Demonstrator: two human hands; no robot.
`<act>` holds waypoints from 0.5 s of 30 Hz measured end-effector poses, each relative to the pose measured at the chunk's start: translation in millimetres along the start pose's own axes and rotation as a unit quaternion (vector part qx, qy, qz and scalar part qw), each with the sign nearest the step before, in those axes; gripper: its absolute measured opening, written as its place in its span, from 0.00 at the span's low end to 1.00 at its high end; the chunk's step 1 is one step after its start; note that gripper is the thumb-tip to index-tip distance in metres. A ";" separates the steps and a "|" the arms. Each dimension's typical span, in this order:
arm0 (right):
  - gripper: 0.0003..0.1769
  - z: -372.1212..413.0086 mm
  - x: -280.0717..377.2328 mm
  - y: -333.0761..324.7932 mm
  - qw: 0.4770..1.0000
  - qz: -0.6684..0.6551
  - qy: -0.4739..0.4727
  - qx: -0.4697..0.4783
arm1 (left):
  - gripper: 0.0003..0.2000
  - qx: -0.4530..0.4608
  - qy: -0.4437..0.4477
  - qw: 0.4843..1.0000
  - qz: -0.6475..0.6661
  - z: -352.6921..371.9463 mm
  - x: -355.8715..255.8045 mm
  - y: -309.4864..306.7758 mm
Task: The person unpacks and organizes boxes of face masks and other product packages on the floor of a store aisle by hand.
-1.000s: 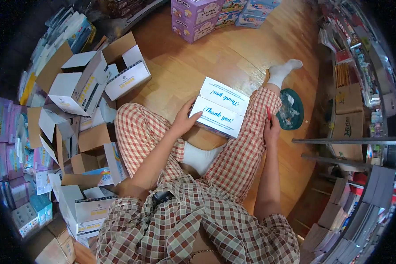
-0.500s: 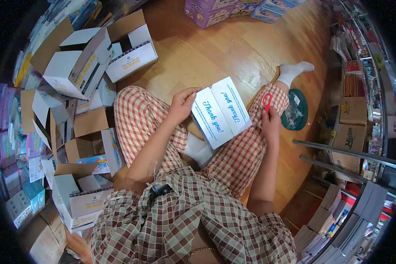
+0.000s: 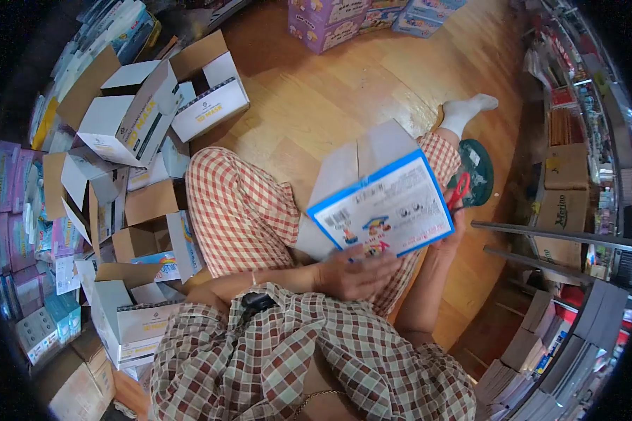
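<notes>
A white cardboard box [image 3: 393,203] with blue edging is tilted up over my lap, its printed face with a barcode and small pictures towards me. My left hand [image 3: 358,274], smeared by motion, overlaps the lower edge of that face. At the box's lower right corner is my right hand [image 3: 448,242], its fingers partly hidden behind the box. Red-handled scissors [image 3: 461,189] stick up from this hand, beside the box's right edge; their blades are hidden.
Opened white and brown cartons [image 3: 130,119] are heaped at my left. A green round dish [image 3: 476,172] sits on the wooden floor beyond my right knee. Metal rails [image 3: 548,235] jut out from the stocked shelves at the right. Purple boxes [image 3: 326,24] stand at the far side.
The box has turned from its "Thank you!" flaps to its printed, blue-edged face and shifted right. My left hand moved from its upper left corner to its lower edge; my right hand came to it.
</notes>
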State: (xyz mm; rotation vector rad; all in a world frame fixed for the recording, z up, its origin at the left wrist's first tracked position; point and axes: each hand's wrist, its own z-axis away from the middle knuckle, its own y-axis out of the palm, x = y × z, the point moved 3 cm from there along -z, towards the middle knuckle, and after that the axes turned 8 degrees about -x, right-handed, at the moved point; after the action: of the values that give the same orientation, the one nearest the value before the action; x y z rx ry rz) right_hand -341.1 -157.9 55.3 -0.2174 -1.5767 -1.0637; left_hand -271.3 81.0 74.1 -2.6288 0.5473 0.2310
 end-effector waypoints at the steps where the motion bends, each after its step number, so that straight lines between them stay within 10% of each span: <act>1: 0.17 -0.2 -0.7 -2.8 0.995 -0.097 0.014 0.005 | 0.06 0.019 0.058 0.998 0.028 0.8 -5.3 7.5; 4: 0.16 -2.9 -4.2 -14.9 0.988 -0.148 0.040 -0.023 | 0.06 0.014 0.235 0.971 -0.037 -4.0 -19.0 18.6; 7: 0.15 16.1 -44.6 46.2 0.907 -0.362 0.148 0.155 | 0.06 -0.010 0.256 0.966 -0.046 -19.2 -23.3 20.0; 8: 0.15 128.6 -37.1 30.4 0.860 -0.428 0.184 0.208 | 0.07 -0.005 0.269 0.962 -0.053 -21.5 -25.9 20.7; 9: 0.15 35.7 -57.4 68.5 0.803 -0.491 0.218 0.257 | 0.07 -0.003 0.265 0.963 -0.057 -21.8 -27.5 23.4; 15: 0.14 151.7 -60.1 89.3 0.317 -0.749 0.327 0.482 | 0.10 0.082 0.349 0.932 -0.050 -25.5 -38.9 44.0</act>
State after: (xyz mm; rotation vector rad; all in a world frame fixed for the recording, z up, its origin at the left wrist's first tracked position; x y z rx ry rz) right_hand -368.9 26.0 60.2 2.6520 -0.9235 -0.8283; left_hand -323.0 46.5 89.3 -2.5112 0.6128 -0.7790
